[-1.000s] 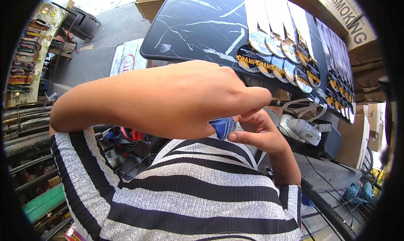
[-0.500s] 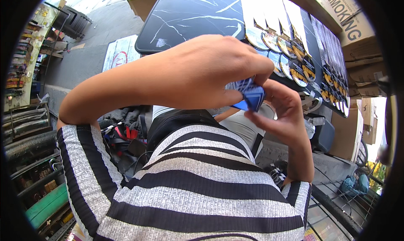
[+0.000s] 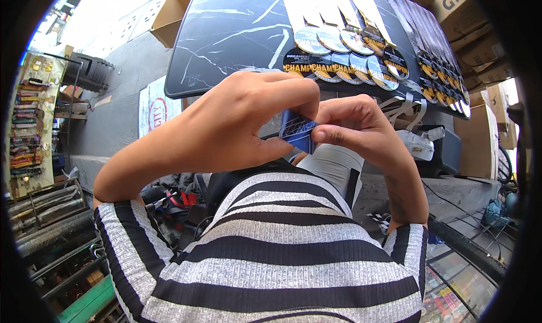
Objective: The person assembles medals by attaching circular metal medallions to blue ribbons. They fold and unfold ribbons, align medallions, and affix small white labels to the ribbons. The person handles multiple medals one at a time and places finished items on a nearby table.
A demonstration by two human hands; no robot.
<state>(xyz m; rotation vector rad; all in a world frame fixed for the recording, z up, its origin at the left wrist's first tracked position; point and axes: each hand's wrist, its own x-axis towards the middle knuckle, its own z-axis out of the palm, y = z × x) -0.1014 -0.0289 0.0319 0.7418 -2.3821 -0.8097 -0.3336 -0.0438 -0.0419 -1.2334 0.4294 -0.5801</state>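
A folded blue ribbon [image 3: 297,132] with fine pale lines is held in front of my body, close to the table's near edge. My left hand [image 3: 245,119] pinches it from the left, fingers curled over its top and thumb below. My right hand [image 3: 366,128] grips its right edge between the thumb and a bent forefinger. Part of the ribbon is hidden behind the fingers. Beyond my hands, round medals [image 3: 333,69] lie in overlapping rows, some with white ribbons [image 3: 313,9] stretched away from me.
The black marble-patterned table [image 3: 226,40] spans the far side. More medals [image 3: 437,80] with dark ribbons lie at its right. Cardboard boxes [image 3: 477,136] stand to the right, a goods rack [image 3: 34,125] to the far left. A white printed board [image 3: 155,111] is left of the table.
Both hands have shifted left in the view with the ribbon. The right fingers have closed onto its right edge. The view has turned, so the table sits further left.
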